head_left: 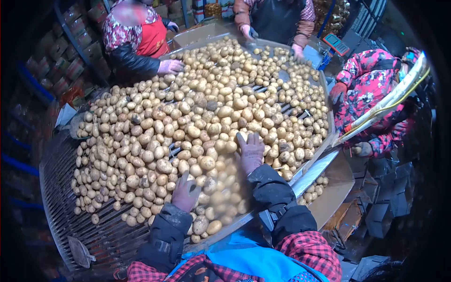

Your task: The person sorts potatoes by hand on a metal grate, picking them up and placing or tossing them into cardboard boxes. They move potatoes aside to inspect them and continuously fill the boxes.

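Observation:
Many potatoes (188, 127) cover a large slatted sorting table (103, 244). My left hand (186, 192), in a pinkish-grey glove, rests among the potatoes near the table's front edge, its fingers apart. To its right and farther forward, my right hand (251, 152) lies on the potatoes in a similar glove, with its fingers spread. Neither hand has a potato clearly in its grasp. Between my forearms, some potatoes at the front look blurred.
Co-workers stand at the far left (136, 37), far side (277, 19) and right (371, 94), some gloved hands at the table. A metal chute edge (319, 169) and white pole (390, 101) are right. A scale display (336, 43) stands behind.

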A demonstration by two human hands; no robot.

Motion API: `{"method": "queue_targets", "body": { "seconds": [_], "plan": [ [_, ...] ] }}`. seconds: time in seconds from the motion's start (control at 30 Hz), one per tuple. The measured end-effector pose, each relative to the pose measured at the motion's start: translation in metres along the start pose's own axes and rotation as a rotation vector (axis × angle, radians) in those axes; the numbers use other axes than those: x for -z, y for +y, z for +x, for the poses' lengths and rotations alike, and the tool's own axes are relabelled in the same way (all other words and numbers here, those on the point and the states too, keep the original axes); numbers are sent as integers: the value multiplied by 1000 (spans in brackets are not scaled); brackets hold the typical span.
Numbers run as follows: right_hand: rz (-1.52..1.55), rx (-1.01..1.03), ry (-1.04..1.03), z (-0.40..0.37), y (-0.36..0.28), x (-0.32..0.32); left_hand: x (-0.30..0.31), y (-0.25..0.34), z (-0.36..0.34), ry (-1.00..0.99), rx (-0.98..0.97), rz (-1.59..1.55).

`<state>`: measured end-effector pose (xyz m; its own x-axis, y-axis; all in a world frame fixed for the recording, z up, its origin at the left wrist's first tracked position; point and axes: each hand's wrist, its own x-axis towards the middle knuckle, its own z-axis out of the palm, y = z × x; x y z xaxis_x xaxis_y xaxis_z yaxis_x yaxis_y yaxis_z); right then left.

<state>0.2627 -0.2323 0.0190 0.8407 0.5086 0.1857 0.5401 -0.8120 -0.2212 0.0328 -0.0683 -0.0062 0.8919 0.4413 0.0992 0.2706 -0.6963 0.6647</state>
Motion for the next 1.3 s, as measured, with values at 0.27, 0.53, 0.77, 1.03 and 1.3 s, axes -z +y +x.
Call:
{"method": "queue_targets", "body": {
  "seconds": [0.27, 0.53, 0.77, 1.03, 1.3],
  "plan": [
    [691, 120, -120, -15, -23, 12, 20, 52, -5, 206, -212, 113],
    [192, -59, -279, 9, 12, 13, 42, 13, -5, 68, -180, 247],
    [178, -119, -228, 103, 83, -27, 75, -37, -49, 146, -188, 638],
    [62, -375, -423, 196, 110, -26, 64, -56, -51, 146, -167, 701],
    [123, 367, -255, 167, -11, -60, 62, -53, -46, 209, -244, 701]
  ]
}}
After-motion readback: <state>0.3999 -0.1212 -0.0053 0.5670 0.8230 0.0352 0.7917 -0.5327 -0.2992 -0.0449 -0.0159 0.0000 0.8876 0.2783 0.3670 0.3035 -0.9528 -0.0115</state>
